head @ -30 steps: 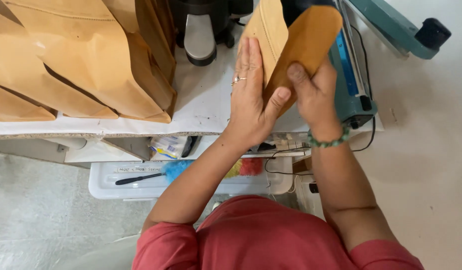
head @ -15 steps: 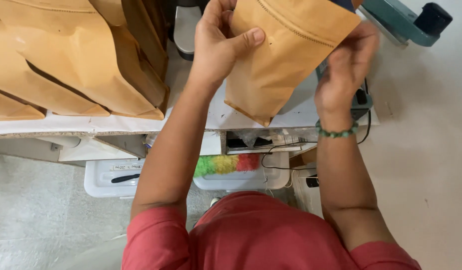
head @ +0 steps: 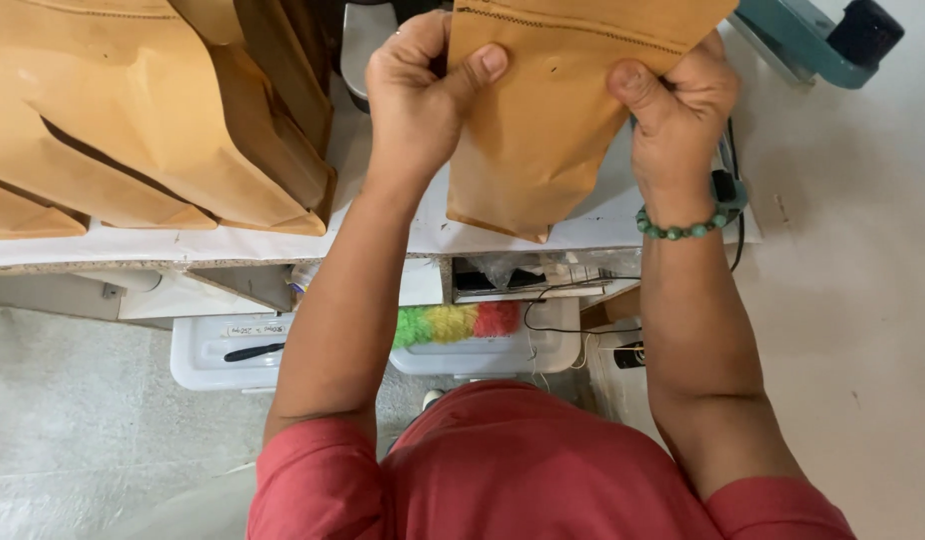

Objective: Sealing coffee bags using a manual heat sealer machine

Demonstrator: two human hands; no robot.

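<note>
A brown paper pouch [head: 553, 120] hangs upright above the white table [head: 283, 245], its stitched top edge near the frame's top. My left hand [head: 423, 95] pinches its left edge, thumb on the front. My right hand [head: 678, 105] grips its right edge; a green bead bracelet sits on that wrist. The pouch's bottom corner dips just above the table's front edge.
Several brown paper pouches [head: 133, 110] lie stacked on the table's left. A teal sealing machine [head: 823, 40] stands at the top right, a dark device [head: 368, 40] behind my left hand. Under the table are white plastic bins [head: 223, 350], a multicoloured duster [head: 453, 322] and cables.
The pouch has been turned flat to face the camera and lifted higher. Both hands moved up and apart to its two side edges.
</note>
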